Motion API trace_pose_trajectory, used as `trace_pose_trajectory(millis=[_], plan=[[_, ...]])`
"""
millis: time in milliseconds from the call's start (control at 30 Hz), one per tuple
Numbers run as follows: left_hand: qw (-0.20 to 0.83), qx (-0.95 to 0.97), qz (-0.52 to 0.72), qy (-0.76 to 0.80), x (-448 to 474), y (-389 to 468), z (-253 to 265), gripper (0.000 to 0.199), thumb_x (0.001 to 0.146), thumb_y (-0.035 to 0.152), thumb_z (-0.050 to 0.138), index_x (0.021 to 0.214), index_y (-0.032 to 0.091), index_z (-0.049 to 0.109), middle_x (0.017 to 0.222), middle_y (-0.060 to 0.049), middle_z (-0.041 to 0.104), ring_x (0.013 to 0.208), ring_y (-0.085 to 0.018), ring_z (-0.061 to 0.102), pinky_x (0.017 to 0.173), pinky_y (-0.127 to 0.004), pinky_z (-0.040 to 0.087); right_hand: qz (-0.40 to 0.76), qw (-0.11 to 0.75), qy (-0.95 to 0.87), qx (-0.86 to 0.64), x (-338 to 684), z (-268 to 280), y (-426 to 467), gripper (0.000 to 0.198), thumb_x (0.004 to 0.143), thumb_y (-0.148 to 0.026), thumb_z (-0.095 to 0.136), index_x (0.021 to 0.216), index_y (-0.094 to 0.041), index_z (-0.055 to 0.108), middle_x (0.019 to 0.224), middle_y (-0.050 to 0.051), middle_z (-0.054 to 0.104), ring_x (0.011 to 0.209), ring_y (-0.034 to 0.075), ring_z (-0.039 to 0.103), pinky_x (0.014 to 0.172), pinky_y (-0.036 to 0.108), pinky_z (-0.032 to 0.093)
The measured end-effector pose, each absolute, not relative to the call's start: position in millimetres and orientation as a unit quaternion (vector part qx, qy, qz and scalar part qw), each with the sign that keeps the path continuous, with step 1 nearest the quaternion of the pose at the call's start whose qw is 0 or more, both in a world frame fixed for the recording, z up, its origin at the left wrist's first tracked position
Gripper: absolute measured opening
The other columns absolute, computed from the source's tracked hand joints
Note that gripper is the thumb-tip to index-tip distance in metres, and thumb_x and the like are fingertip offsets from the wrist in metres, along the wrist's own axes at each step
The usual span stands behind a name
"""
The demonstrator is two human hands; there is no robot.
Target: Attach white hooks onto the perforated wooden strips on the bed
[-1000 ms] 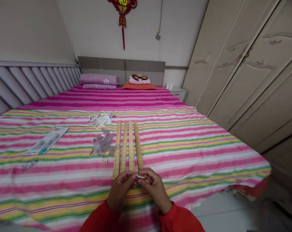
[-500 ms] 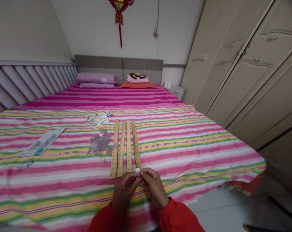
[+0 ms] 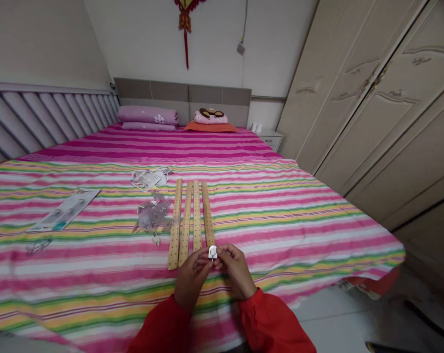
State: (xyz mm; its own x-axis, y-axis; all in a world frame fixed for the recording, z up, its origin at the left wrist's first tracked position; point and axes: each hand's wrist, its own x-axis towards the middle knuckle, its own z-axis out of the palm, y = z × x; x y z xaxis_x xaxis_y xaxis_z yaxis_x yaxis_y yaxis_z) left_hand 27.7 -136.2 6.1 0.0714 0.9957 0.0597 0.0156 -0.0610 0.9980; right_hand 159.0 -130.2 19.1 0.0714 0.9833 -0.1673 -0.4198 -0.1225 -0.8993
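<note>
Between my fingertips is a small white hook, with a rounded top and a thin metal part at its front. My left hand is closed in a pinch on its left side. From the other side my right hand pinches it too, with thumb and forefinger. Just beyond my hands lie several perforated wooden strips, side by side and pointing away from me. The near end of the rightmost strip is partly hidden behind my hands and the hook.
Left of the strips lie crumpled clear plastic bags, a small white piece and opened packets. Farther left are a flat package and a thin wire loop. Everything rests on a striped bedsheet; a wardrobe stands at right.
Both hands have risen slightly and tilted the white hook, so its front and metal part now show more fully. The camera view has shifted a little.
</note>
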Motion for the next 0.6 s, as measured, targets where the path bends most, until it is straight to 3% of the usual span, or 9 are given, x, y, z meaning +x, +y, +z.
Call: trace_pose_trajectory(millis=[267, 433, 600], plan=[[0.498, 0.511, 0.502, 0.488, 31, -119, 16, 0.039, 0.064, 0.036, 0.067, 0.097, 0.017, 0.063, 0.082, -0.004, 0.068, 0.079, -0.017, 0.067, 0.073, -0.032, 0.056, 0.59, 0.581, -0.356, -0.434, 161, 20, -112, 0.036, 0.06, -0.043, 0.078, 0.08, -0.015, 0.07, 0.054, 0.0, 0.065, 0.047, 0.012, 0.057, 0.048, 0.025, 0.046], [0.503, 0.525, 0.498, 0.472, 31, -106, 21, 0.036, 0.071, 0.039, 0.061, 0.097, 0.014, 0.063, 0.081, -0.006, 0.068, 0.073, -0.017, 0.067, 0.07, -0.032, 0.056, 0.597, 0.578, -0.345, -0.436, 160, 22, -99, 0.035, 0.056, -0.039, 0.08, 0.077, -0.013, 0.07, 0.05, -0.001, 0.064, 0.043, 0.012, 0.056, 0.046, 0.025, 0.046], [0.46, 0.587, 0.465, 0.477, 28, -105, 12, 0.03, 0.074, 0.031, 0.056, 0.098, 0.015, 0.066, 0.083, -0.007, 0.071, 0.073, -0.017, 0.067, 0.07, -0.032, 0.056, 0.597, 0.569, -0.333, -0.457, 160, 12, -97, 0.026, 0.058, -0.034, 0.078, 0.07, -0.012, 0.07, 0.048, 0.0, 0.063, 0.041, 0.011, 0.055, 0.043, 0.023, 0.042]])
